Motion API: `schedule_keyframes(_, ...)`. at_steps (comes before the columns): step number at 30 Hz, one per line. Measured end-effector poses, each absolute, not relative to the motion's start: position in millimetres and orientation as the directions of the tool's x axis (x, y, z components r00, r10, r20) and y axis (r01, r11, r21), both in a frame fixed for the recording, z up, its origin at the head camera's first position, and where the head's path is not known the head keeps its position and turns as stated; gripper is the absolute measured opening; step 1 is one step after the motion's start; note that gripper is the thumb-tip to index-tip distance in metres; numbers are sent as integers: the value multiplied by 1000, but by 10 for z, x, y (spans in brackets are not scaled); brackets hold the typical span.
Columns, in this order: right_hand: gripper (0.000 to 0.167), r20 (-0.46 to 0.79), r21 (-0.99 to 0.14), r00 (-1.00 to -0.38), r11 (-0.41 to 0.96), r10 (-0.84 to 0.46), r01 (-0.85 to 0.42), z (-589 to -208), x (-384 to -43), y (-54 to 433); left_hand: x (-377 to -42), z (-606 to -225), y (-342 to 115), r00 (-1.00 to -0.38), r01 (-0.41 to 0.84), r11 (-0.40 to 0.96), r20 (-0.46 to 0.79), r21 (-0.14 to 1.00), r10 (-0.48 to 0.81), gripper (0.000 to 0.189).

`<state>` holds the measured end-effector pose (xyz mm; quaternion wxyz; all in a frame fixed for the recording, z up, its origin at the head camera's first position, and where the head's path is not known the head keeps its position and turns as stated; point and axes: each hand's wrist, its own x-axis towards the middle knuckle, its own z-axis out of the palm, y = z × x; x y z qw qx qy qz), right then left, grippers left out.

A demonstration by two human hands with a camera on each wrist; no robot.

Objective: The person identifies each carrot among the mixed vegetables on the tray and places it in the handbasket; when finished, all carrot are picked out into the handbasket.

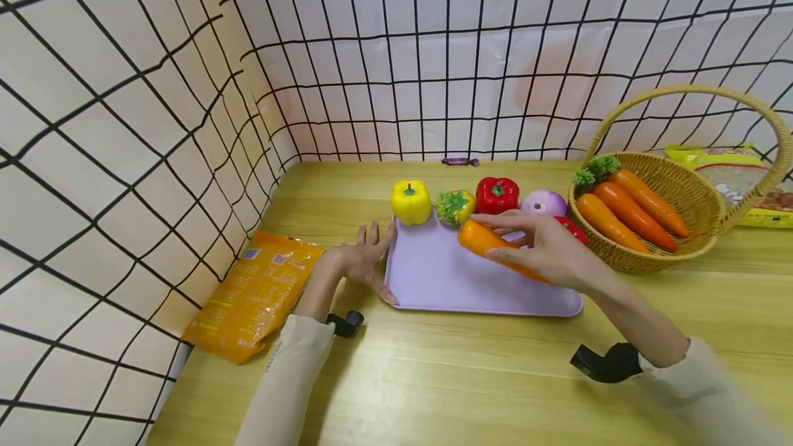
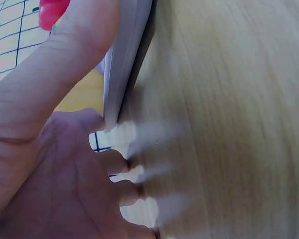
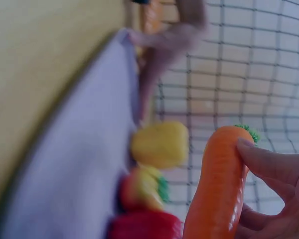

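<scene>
My right hand (image 1: 551, 248) pinches an orange toy carrot (image 1: 480, 238) between thumb and fingers, over a light purple tray (image 1: 434, 281). In the right wrist view the carrot (image 3: 219, 184) shows a tuft of green at its top end. My left hand (image 1: 362, 261) lies at the tray's left edge, fingers spread, thumb by the near corner. Along the tray's far side are a yellow bell pepper (image 1: 411, 202), a yellow-and-red pepper (image 1: 464, 206) partly covered by green leaves, a red bell pepper (image 1: 498, 194) and a purple onion (image 1: 544, 202). Another red piece (image 1: 573, 229) is half hidden behind my right hand.
A wicker basket (image 1: 712, 215) with several carrots (image 1: 638, 215) stands at the right, a yellow food packet (image 1: 768, 215) behind it. An orange packet (image 1: 254, 298) lies at the left. A purple-wrapped candy (image 1: 460, 162) sits by the gridded back wall (image 1: 464, 54).
</scene>
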<state>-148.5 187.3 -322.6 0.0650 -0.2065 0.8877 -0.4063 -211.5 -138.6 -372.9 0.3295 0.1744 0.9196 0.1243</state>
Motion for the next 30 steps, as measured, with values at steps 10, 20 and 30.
schedule_keyframes(10, 58, 57, -748, -969, 632, -242, -202, -2843, -1622, 2546, -2123, -3747, -1397, -723, 244, 908, -560, 341, 404, 144)
schedule_keyframes(20, 67, -9, -687, -996, 724, -93, -61, -2929, -1855, 3166, -2126, -3753, -1389, -727, 255, 910, -555, 328, 404, 144)
schedule_keyframes(30, 67, -28, -736, -999, 677, -19, 8, -3207, -2044, 3611, -2130, -3750, -1394, -726, 253, 909, -556, 331, 405, 143)
